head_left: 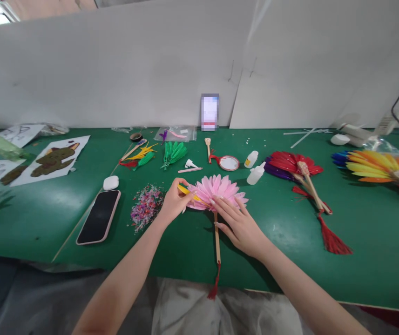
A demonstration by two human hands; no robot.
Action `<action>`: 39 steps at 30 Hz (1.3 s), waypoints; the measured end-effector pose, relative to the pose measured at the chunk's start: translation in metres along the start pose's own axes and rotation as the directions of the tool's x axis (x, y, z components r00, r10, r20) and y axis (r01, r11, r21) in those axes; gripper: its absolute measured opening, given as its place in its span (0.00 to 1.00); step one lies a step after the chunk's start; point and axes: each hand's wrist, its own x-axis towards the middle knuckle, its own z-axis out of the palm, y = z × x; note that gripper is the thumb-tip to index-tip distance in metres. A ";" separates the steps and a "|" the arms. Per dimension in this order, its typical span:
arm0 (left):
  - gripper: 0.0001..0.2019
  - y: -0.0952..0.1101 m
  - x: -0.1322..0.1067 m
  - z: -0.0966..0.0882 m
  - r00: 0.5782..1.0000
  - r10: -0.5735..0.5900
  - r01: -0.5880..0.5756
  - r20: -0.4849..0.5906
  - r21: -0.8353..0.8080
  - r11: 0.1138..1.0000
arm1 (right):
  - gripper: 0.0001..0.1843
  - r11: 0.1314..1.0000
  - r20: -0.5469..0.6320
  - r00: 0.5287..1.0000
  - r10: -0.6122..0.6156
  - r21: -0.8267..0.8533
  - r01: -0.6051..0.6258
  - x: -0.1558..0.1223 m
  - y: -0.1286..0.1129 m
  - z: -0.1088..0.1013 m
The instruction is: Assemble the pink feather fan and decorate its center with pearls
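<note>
A pink feather fan (216, 186) with a wooden handle (217, 242) and a dark red tassel (213, 289) lies on the green table before me. My left hand (178, 200) pinches a yellow feather (184, 189) at the fan's left edge; the feather's other end lies over the pink ones. Flat on the fan's lower right part rests my right hand (236, 221), fingers stretched out over the pink feathers near the handle's top. Left of the fan is a heap of small colourful flakes (146, 205).
Beyond the fan are green feathers (174, 153), yellow feathers (145, 151), a glue bottle (255, 174), a smaller bottle (251, 159) and a round white disc (229, 163). A phone (99, 217) lies left. Right are a red-purple fan (295, 165) and a multicoloured fan (374, 166).
</note>
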 end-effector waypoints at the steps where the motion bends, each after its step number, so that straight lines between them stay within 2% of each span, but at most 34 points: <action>1: 0.16 0.000 0.000 0.000 1.000 -0.006 0.006 -0.003 0.000 1.000 | 0.30 1.000 0.004 1.000 -0.004 0.000 0.004 0.000 0.000 0.000; 18: 0.17 -0.007 0.001 0.006 0.997 -0.065 0.064 -0.046 -0.004 0.998 | 0.28 1.000 0.058 0.998 0.003 -0.013 -0.002 -0.001 -0.001 0.001; 23: 0.16 -0.009 0.002 0.003 0.995 -0.073 0.078 -0.061 0.080 0.994 | 0.29 1.000 0.056 0.998 0.010 0.007 -0.010 0.000 -0.001 -0.001; 29: 0.14 -0.003 0.004 -0.011 0.995 -0.063 0.078 -0.077 0.220 0.972 | 0.31 0.999 0.022 1.000 -0.005 0.043 0.004 0.000 -0.001 -0.002; 33: 0.18 0.002 0.004 -0.016 0.996 -0.058 0.072 -0.060 0.257 0.964 | 0.31 0.999 0.017 1.000 -0.007 0.048 0.006 0.000 -0.001 -0.001; 39: 0.21 0.003 0.002 -0.013 0.997 -0.078 0.081 -0.024 0.259 0.962 | 0.30 1.000 0.053 0.999 0.001 0.021 -0.002 0.000 -0.001 -0.001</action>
